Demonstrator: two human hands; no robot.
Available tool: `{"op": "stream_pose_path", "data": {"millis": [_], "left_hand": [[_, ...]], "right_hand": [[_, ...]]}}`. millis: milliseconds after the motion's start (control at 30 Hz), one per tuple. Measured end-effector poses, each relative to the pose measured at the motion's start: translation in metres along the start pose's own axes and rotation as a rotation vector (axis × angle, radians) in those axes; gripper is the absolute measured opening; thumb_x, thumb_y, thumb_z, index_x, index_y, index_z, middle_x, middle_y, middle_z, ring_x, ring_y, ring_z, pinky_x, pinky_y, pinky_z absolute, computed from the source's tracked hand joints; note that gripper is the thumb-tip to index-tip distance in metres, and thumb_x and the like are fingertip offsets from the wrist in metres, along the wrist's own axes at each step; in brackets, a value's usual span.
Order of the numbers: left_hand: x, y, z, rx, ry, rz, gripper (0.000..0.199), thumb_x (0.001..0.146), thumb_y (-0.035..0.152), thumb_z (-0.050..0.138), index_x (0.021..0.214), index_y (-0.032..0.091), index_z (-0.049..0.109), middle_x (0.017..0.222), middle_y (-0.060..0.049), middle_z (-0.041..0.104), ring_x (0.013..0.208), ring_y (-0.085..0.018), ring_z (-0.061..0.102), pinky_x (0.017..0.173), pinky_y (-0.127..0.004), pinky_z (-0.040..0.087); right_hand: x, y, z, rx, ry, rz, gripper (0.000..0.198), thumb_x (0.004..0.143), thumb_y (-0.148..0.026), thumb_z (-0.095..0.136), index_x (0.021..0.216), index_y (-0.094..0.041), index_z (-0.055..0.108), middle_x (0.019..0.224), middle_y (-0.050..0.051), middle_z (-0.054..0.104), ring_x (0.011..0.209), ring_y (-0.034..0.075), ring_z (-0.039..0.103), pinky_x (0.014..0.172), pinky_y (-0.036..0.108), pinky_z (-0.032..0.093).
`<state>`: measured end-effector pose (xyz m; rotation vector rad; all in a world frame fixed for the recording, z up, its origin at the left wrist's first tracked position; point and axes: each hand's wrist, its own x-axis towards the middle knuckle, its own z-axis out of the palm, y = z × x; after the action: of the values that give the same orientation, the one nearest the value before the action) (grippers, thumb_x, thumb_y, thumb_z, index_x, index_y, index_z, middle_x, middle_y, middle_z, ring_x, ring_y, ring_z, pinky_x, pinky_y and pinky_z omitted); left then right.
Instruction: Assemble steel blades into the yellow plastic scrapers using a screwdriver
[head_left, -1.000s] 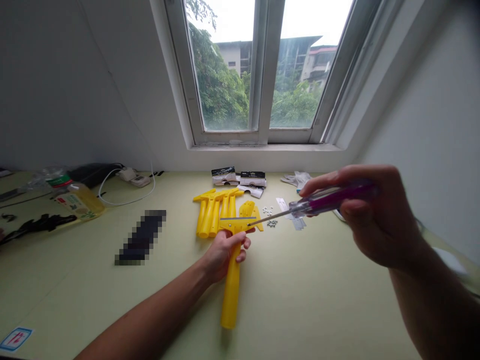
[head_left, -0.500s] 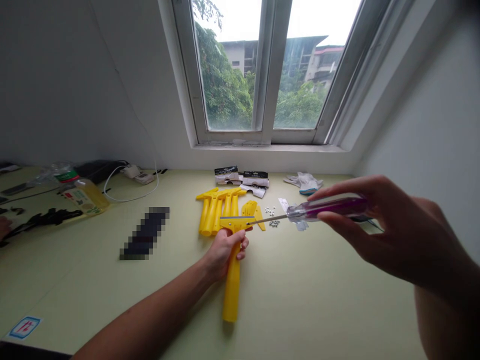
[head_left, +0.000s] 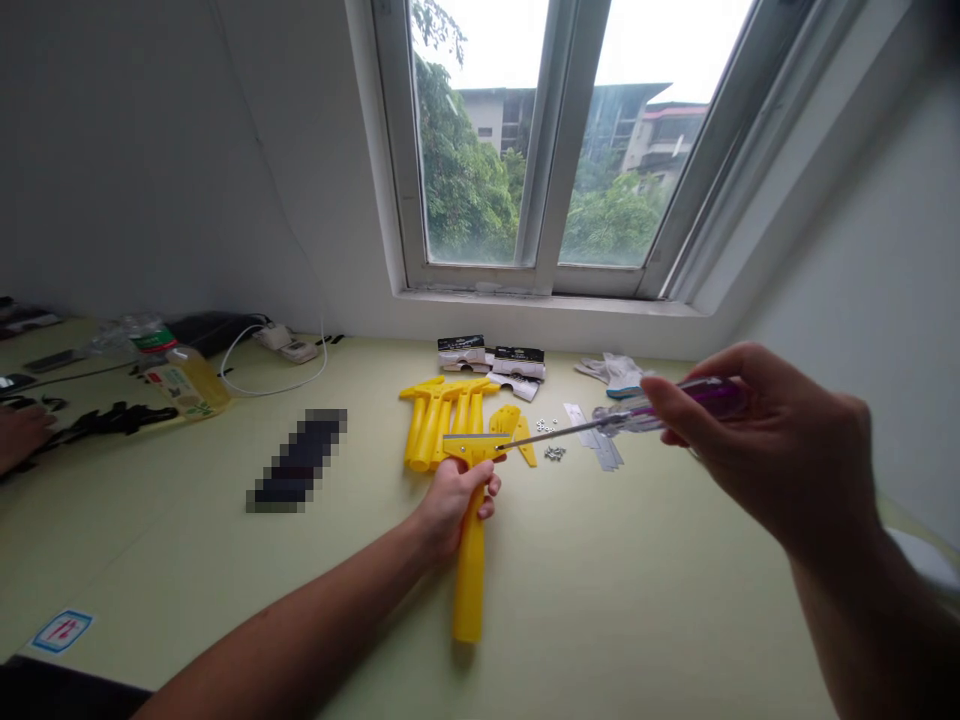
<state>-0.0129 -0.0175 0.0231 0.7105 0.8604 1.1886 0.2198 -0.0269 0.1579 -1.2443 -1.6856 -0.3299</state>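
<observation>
My left hand (head_left: 459, 500) is wrapped round the neck of a yellow plastic scraper (head_left: 469, 580), whose head carries a grey metal blade along its top edge. In my right hand (head_left: 772, 450) is a screwdriver (head_left: 637, 412) with a clear and purple handle. Its tip meets the right side of the scraper head, at a screw spot. Behind the scraper lie several more yellow scraper handles (head_left: 442, 420) and loose yellow head plates (head_left: 507, 422). Small nuts (head_left: 546, 425) and screws (head_left: 555, 453) sit in little heaps, with flat metal blades (head_left: 604, 450) to their right.
Black-and-white card packets (head_left: 517, 361) and a glove (head_left: 619, 373) lie near the window wall. To the left are a pixelated dark object (head_left: 300, 460), a bottle of yellow liquid (head_left: 184, 370), cables and a charger (head_left: 285, 342). Another person's hand (head_left: 22, 435) shows at the left edge.
My right hand has turned round the screwdriver handle, its fingers now curled closer about it. The tip stays on the scraper head. The whole view has shifted slightly.
</observation>
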Motion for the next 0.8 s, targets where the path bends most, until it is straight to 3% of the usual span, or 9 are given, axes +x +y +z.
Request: {"op": "stream_pose_path", "data": {"millis": [100, 167, 233, 333, 400, 467, 567, 667, 800], "left_hand": [[0.000, -0.001, 0.002, 0.011, 0.044, 0.005, 0.028, 0.073, 0.021, 0.070, 0.095, 0.009, 0.057, 0.072, -0.001, 0.052, 0.052, -0.005, 0.042, 0.039, -0.016, 0.029], [0.001, -0.002, 0.003, 0.017, 0.079, 0.006, 0.025, 0.073, 0.019, 0.070, 0.093, 0.009, 0.057, 0.072, -0.002, 0.053, 0.053, -0.006, 0.043, 0.039, -0.016, 0.030], [0.002, -0.004, 0.002, 0.017, 0.098, 0.003, 0.021, 0.074, 0.017, 0.068, 0.091, 0.009, 0.057, 0.073, -0.002, 0.053, 0.053, -0.006, 0.044, 0.038, -0.016, 0.030], [0.005, -0.006, 0.000, 0.003, 0.105, -0.013, 0.019, 0.076, 0.015, 0.066, 0.092, 0.009, 0.057, 0.079, -0.004, 0.055, 0.054, -0.005, 0.044, 0.038, -0.015, 0.031], [0.007, -0.006, -0.002, -0.010, 0.105, -0.015, 0.019, 0.076, 0.013, 0.065, 0.093, 0.009, 0.057, 0.088, -0.007, 0.057, 0.056, -0.005, 0.045, 0.038, -0.015, 0.032], [0.008, -0.004, -0.003, -0.015, 0.098, -0.002, 0.019, 0.077, 0.012, 0.064, 0.094, 0.009, 0.057, 0.094, -0.009, 0.058, 0.058, -0.005, 0.046, 0.038, -0.014, 0.031], [0.006, -0.001, -0.003, -0.007, 0.070, 0.013, 0.020, 0.077, 0.013, 0.064, 0.095, 0.009, 0.058, 0.095, -0.009, 0.057, 0.059, -0.005, 0.046, 0.038, -0.014, 0.031], [0.004, 0.001, -0.002, 0.007, 0.051, 0.015, 0.023, 0.075, 0.016, 0.066, 0.095, 0.008, 0.058, 0.087, -0.007, 0.056, 0.059, -0.006, 0.045, 0.038, -0.015, 0.030], [0.000, -0.001, 0.000, 0.037, 0.009, 0.038, 0.028, 0.073, 0.022, 0.070, 0.094, 0.009, 0.058, 0.074, -0.002, 0.052, 0.059, -0.007, 0.044, 0.039, -0.016, 0.030]], "right_hand": [[-0.007, -0.010, 0.001, -0.171, 0.031, -0.097, 0.037, 0.081, -0.059, 0.055, 0.068, -0.024, 0.055, 0.046, -0.003, 0.049, 0.040, 0.015, 0.047, 0.042, 0.028, 0.032], [-0.011, -0.017, 0.001, -0.182, 0.009, -0.113, 0.032, 0.085, -0.054, 0.052, 0.077, -0.024, 0.056, 0.054, -0.001, 0.053, 0.043, 0.015, 0.047, 0.044, 0.029, 0.031], [-0.014, -0.022, 0.002, -0.026, -0.064, -0.118, 0.026, 0.087, -0.048, 0.051, 0.093, -0.024, 0.056, 0.077, 0.004, 0.063, 0.056, 0.017, 0.055, 0.049, 0.030, 0.039], [-0.013, -0.020, 0.003, 0.367, -0.314, -0.199, 0.029, 0.085, -0.036, 0.058, 0.111, -0.025, 0.051, 0.112, 0.008, 0.061, 0.089, 0.022, 0.063, 0.067, 0.033, 0.052], [-0.010, -0.012, 0.003, 0.530, -0.473, -0.245, 0.033, 0.083, -0.029, 0.062, 0.115, -0.027, 0.052, 0.115, 0.007, 0.062, 0.098, 0.023, 0.063, 0.075, 0.035, 0.055], [-0.006, -0.002, 0.002, 0.613, -0.533, -0.230, 0.032, 0.084, -0.026, 0.062, 0.115, -0.029, 0.054, 0.112, 0.006, 0.065, 0.099, 0.024, 0.064, 0.076, 0.036, 0.057], [0.002, 0.012, -0.001, 0.676, -0.545, -0.178, 0.029, 0.084, -0.028, 0.062, 0.112, -0.029, 0.057, 0.110, 0.006, 0.067, 0.099, 0.025, 0.066, 0.075, 0.038, 0.059], [0.007, 0.017, -0.007, 0.565, -0.535, -0.216, 0.026, 0.085, -0.033, 0.060, 0.110, -0.028, 0.060, 0.109, 0.006, 0.068, 0.093, 0.025, 0.067, 0.071, 0.037, 0.060], [0.008, 0.012, -0.008, 0.148, -0.192, -0.239, 0.024, 0.079, -0.048, 0.064, 0.087, -0.025, 0.065, 0.064, 0.002, 0.067, 0.051, 0.019, 0.062, 0.047, 0.032, 0.050]]}}
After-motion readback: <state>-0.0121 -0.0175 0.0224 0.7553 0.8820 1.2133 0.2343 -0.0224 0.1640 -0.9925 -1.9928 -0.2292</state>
